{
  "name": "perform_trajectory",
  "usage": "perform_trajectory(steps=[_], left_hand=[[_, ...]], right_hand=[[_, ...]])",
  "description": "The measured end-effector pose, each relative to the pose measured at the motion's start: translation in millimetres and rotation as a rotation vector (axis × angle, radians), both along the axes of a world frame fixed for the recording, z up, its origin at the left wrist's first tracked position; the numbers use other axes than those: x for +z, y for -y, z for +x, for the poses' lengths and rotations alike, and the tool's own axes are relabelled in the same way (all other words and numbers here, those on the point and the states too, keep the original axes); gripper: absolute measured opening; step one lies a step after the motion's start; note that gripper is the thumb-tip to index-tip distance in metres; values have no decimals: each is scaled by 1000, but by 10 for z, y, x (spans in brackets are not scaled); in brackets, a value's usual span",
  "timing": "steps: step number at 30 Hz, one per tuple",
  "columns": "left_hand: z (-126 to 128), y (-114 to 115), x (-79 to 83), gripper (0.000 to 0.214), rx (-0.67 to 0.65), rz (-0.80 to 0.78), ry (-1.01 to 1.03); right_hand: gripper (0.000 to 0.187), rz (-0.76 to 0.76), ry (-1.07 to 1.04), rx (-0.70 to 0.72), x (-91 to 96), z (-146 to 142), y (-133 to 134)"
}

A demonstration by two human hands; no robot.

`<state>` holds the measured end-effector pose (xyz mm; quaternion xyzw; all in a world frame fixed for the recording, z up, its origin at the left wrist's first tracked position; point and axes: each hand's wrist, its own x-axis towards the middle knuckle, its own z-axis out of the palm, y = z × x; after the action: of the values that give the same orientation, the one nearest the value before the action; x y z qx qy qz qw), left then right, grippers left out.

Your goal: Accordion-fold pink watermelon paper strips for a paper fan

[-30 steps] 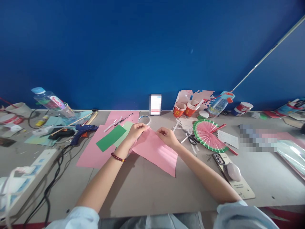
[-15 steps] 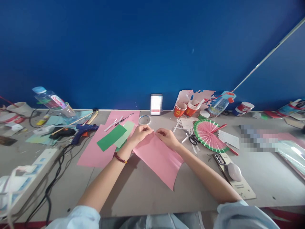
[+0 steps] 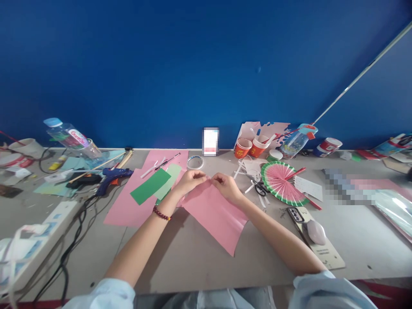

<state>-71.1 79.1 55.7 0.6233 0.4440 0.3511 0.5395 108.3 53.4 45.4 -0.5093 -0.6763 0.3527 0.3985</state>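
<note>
A sheet of pink paper [image 3: 219, 214] hangs between my hands, its near corner pointing toward me. My left hand [image 3: 190, 181] pinches its far edge, thumb and fingers together. Close beside it, my right hand [image 3: 223, 185] pinches the same edge, the fingertips of both hands almost meeting. To the left of my hands lie a dark green paper strip [image 3: 150, 186] and a light green strip [image 3: 169, 180], on top of larger pink paper [image 3: 122, 210]. Behind my left hand is a roll of tape [image 3: 195, 162].
On the right are a watermelon-patterned paper fan [image 3: 280, 184], black scissors [image 3: 261, 189], red paper cups [image 3: 243, 148] and a computer mouse [image 3: 315, 231] on a box. A blue glue gun [image 3: 111, 176], a plastic bottle [image 3: 72, 136] and a power strip [image 3: 48, 240] occupy the left. A blue wall [image 3: 180, 77] rises behind.
My right hand has shifted very slightly along the edge of the pink paper. Both hands keep their pinch, and the paper hangs almost the same.
</note>
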Motion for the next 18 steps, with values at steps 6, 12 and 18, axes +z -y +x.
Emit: perform_trajectory(steps=[6,12,18], left_hand=[[-1,-27,-28,30,12,-12,-51],[-17,-52,-18,21,-15,51,-79],[19,-46,-32,16,-9,45,-43]], right_hand=[[17,-15,-10,1,-19,-17,2],[18,-100,-10,32,-64,5,-27],[17,-103,-54,48,-94,4,-42]])
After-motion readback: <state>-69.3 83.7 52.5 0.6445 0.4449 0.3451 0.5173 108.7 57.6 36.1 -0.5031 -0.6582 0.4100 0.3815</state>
